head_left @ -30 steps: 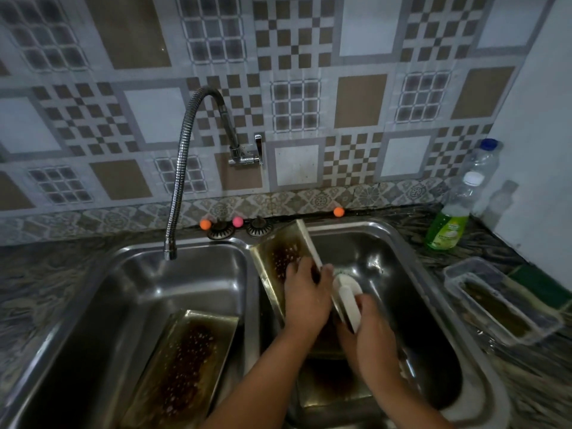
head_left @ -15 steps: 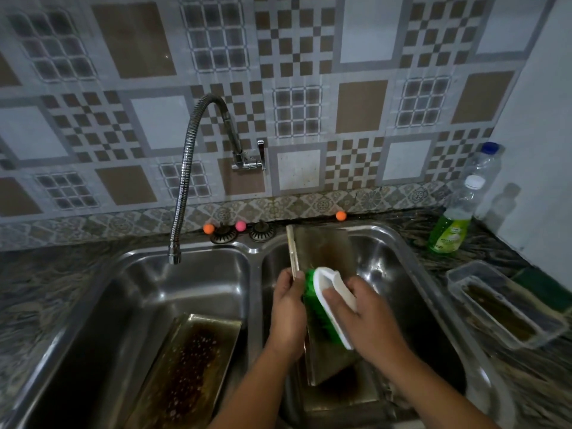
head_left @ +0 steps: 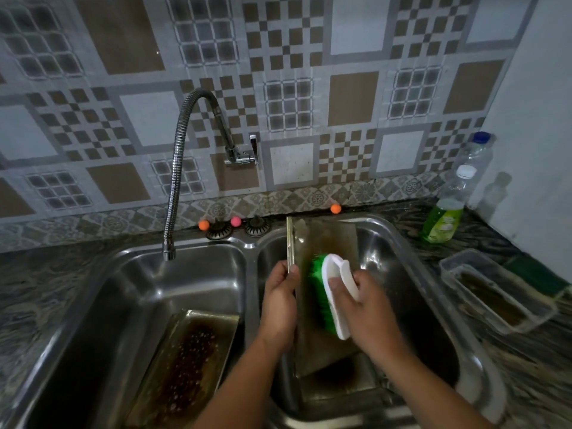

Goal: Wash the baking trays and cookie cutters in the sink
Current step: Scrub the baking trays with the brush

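Note:
A metal baking tray (head_left: 328, 239) stands tilted in the right sink basin (head_left: 402, 261). My left hand (head_left: 280, 300) grips its left rim. My right hand (head_left: 366, 311) holds a white scrubbing brush (head_left: 335, 292) with green bristles pressed against the tray's flat side. Another tray lies under it on the basin floor (head_left: 340, 388), mostly hidden. A dirty tray (head_left: 188, 366) with dark baked-on residue leans in the left basin (head_left: 148, 292).
A flexible faucet (head_left: 178, 168) hangs over the left basin. Green dish soap bottle (head_left: 445, 212) and a clear bottle (head_left: 478, 153) stand at the back right. A clear plastic container (head_left: 495, 292) sits on the right counter. Small coloured balls (head_left: 236, 221) lie behind the sink.
The tray has been turned so its other flat side faces me. The brush came round from behind it and now rubs on that side; the camera has dipped slightly.

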